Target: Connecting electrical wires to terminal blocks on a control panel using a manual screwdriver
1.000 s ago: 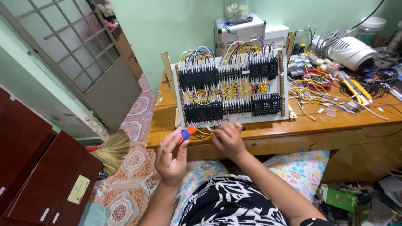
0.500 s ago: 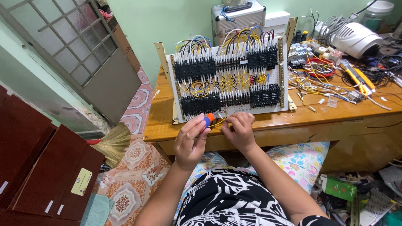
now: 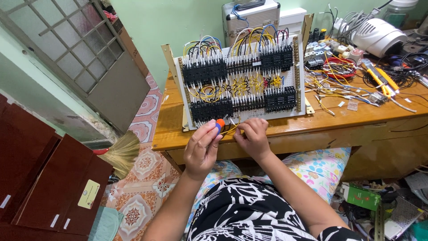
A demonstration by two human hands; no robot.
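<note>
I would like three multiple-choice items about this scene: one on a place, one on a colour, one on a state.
1. Where does the wiring panel stand?
A. on the wooden desk
B. on the floor
C. on the red cabinet

2. What colours has the tool handle in the left hand?
A. green and white
B. orange and blue
C. all black

3. How does the panel stand?
A. flat
B. tilted back
C. face down

Answers: A, its base rests on the desk top; B, both colours show above the fingers; B, side brackets prop it.
</note>
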